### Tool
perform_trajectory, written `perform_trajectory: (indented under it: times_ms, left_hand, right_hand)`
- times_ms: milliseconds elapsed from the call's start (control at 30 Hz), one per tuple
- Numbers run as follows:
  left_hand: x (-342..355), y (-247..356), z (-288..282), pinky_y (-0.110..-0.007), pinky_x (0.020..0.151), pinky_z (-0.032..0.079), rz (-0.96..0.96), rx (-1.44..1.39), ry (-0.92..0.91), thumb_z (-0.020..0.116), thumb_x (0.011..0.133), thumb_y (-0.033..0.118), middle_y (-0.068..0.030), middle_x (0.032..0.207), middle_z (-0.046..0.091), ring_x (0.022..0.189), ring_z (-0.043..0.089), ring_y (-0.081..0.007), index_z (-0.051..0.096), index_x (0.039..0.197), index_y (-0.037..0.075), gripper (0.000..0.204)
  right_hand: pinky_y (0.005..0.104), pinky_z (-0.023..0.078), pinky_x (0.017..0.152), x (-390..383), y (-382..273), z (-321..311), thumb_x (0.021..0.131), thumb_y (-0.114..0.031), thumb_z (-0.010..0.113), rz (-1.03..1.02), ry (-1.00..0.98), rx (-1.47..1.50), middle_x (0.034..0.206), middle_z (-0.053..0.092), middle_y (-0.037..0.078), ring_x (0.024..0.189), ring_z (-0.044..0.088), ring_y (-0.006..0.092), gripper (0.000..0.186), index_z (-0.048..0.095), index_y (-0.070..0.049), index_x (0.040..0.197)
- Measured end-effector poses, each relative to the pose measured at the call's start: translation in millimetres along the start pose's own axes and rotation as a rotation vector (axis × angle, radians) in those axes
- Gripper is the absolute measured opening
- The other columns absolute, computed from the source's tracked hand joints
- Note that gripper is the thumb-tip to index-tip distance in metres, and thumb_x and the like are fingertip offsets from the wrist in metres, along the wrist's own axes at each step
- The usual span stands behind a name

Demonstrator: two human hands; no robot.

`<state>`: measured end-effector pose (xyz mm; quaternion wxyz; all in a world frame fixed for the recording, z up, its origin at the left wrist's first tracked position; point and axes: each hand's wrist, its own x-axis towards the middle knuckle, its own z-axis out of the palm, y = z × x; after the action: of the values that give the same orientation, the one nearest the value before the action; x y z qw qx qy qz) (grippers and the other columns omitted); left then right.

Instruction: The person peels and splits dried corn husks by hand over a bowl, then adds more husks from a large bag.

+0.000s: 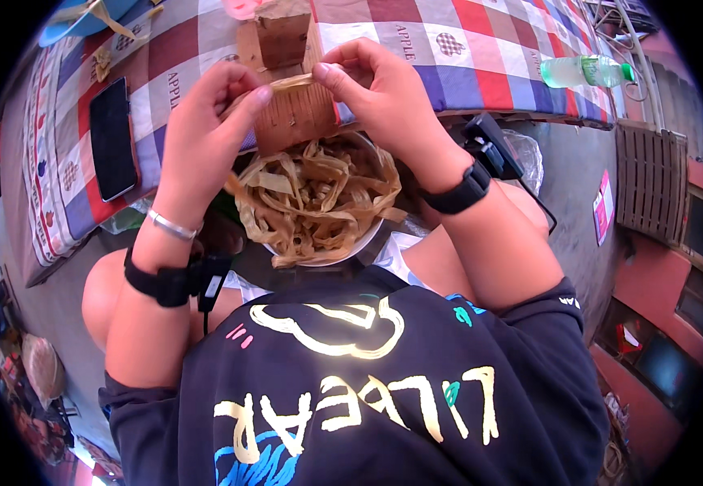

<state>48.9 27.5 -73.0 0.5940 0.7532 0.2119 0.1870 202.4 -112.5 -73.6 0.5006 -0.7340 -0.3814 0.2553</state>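
Observation:
My left hand (220, 113) and my right hand (362, 94) pinch a narrow tan strip (290, 82) stretched between them. It crosses over a brown wooden piece (289, 122) with a box-like upper part, standing at the edge of the checked cloth (457, 40). Just below, in front of my lap, a pale round bowl (339, 254) holds a tangled heap of similar tan strips (303, 194).
A black phone (112, 134) lies on the cloth at left, a blue bowl (64, 29) with strips at upper left, and a plastic bottle (570, 71) at right. Black devices (497, 154) are below the right edge; a slatted wooden piece (647, 182) stands far right.

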Motion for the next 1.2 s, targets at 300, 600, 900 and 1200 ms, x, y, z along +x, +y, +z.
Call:
perform_trajectory:
  times_ms: [300,600,900,1200]
  left_hand:
    - [0.5,-8.2,-3.4,-0.027,0.063,0.047,-0.001,0.213,0.001,0.056,0.090,0.012,-0.0062,0.073,0.060,0.068,0.056,-0.0127,0.059,0.097,0.001,0.013]
    - [-30.6,50.5,8.6,-0.015,0.056,0.037,0.003,-0.444,-0.186,0.048,0.097,0.009,-0.0001,0.085,0.056,0.063,0.046,-0.0024,0.041,0.134,0.006,0.038]
    - [-38.9,69.7,9.2,-0.018,0.044,0.027,-0.177,-0.525,-0.261,0.056,0.095,0.018,0.0027,0.066,0.049,0.052,0.041,-0.0026,0.029,0.144,0.007,0.057]
    - [-32.4,76.3,9.5,-0.025,0.048,0.034,0.435,0.133,-0.431,0.065,0.086,0.019,-0.0009,0.062,0.052,0.051,0.046,-0.0113,0.061,0.105,0.005,0.024]
  right_hand:
    - [0.0285,0.049,0.071,-5.2,-7.0,-16.0,0.086,-0.027,0.068,0.037,-0.161,-0.236,0.081,0.065,0.010,0.077,0.062,0.0159,0.028,0.066,0.000,0.095]
    - [0.0402,0.041,0.094,-42.2,-32.7,26.8,0.095,-0.025,0.054,-0.320,-0.149,0.337,0.115,0.057,0.018,0.110,0.053,0.0344,0.037,0.054,-0.003,0.124]
    - [0.0273,0.041,0.085,-48.9,-66.9,-9.4,0.104,-0.029,0.033,-0.105,-0.288,0.844,0.106,0.053,0.007,0.098,0.049,0.0144,0.040,0.048,0.000,0.127]
    - [0.0304,0.047,0.072,-72.9,-55.3,-12.4,0.096,-0.029,0.052,-0.137,-0.997,-0.078,0.086,0.059,0.006,0.079,0.057,0.0175,0.031,0.059,-0.011,0.120]
